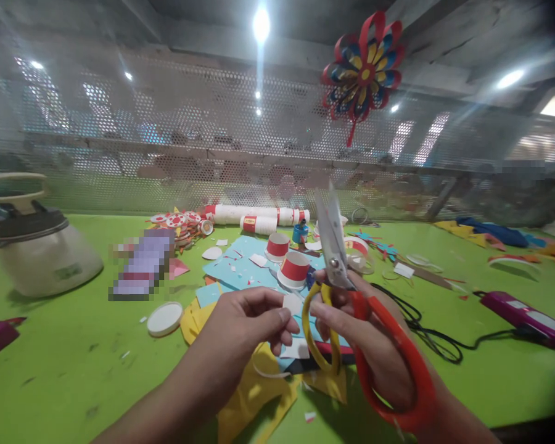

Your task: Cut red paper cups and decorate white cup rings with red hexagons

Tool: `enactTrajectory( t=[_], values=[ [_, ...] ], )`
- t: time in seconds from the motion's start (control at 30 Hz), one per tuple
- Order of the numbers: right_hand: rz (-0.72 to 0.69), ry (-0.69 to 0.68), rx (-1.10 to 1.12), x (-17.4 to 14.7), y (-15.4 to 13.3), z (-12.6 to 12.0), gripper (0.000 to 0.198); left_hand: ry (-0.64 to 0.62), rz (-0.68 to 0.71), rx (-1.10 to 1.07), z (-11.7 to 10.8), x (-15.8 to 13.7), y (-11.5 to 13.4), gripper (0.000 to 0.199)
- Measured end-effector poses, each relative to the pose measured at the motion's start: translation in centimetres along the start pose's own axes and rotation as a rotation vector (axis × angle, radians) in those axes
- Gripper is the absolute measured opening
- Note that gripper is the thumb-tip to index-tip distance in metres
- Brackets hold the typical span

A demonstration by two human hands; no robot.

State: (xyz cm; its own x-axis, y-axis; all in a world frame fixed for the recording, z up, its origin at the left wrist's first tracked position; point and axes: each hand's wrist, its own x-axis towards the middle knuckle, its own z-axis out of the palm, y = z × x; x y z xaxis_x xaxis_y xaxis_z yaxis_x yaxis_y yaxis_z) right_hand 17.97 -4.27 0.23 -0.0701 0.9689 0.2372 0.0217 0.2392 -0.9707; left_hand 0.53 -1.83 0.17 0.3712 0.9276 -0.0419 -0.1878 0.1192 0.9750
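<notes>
Between thumb and fingers, my left hand [252, 324] pinches a small white piece of paper [292, 303]. My right hand [374, 336] is closed round a pair of scissors [335, 265] with one yellow and one red handle; the blades point up and stand slightly apart. The scissors are right of the paper and do not appear to touch it. Beyond the hands, two red-and-white paper cups [293, 270] stand upside down on light blue sheets [240, 265]. Yellow paper scraps [252, 394] lie beneath my hands, with another white scrap [296, 348] close by.
A green table [74, 370] carries a row of stacked paper cups [250, 214], a white lid [165, 319], a large jug [41, 240] at left, and a purple device [527, 314] with a black cable [411, 327] at right. A paper flower [365, 74] rises behind, before a perforated screen [240, 123].
</notes>
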Motion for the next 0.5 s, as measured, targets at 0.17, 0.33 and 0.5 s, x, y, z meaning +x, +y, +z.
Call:
enactTrajectory(
  t=[0.17, 0.33, 0.5],
  values=[
    [0.008, -0.022, -0.024, 0.4, -0.1, 0.8, 0.03, -0.055, -0.019, -0.013, 0.0, 0.0, -0.1, 0.009],
    [0.049, -0.051, 0.083, 0.5, 0.6, 1.1, 0.032, -0.083, -0.034, -0.064, 0.1, 0.0, 0.1, 0.006],
    [0.022, -0.014, 0.097, 0.5, 0.9, 1.1, 0.031, -0.042, -0.04, -0.158, 0.0, -0.2, 0.1, 0.012]
  ],
)
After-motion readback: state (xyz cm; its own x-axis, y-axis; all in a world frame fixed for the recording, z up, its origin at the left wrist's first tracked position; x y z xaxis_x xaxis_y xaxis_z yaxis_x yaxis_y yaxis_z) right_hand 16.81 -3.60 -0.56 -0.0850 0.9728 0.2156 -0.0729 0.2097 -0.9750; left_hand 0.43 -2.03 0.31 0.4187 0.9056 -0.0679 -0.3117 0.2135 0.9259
